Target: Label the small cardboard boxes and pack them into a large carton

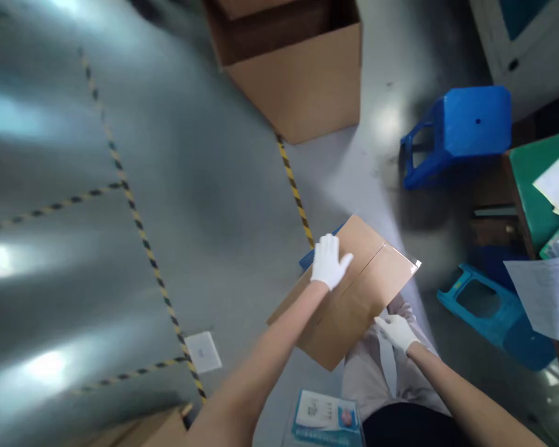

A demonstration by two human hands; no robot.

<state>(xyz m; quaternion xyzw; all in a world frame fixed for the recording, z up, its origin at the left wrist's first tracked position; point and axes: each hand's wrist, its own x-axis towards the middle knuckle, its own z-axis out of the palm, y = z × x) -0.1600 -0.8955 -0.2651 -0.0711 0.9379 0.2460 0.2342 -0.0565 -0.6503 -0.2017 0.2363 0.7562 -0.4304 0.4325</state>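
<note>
A flattened cardboard box (349,292) with a strip of clear tape along its seam lies tilted in front of me, above my legs. My left hand (328,262), in a white glove, rests flat on its upper side with the fingers apart. My right hand (397,331), also gloved, meets the box's lower edge, and its fingers are close together. Whether those fingers grip that edge, I cannot tell. A blue object (314,256) pokes out from behind the box, mostly hidden.
An open cardboard box (298,81) stands on the grey floor (228,186), which has yellow-and-black tape lines. To the right are a blue stool (466,130), a teal stool (487,316) and a green-topped table (535,192) with papers. An ID badge (326,419) hangs at my front.
</note>
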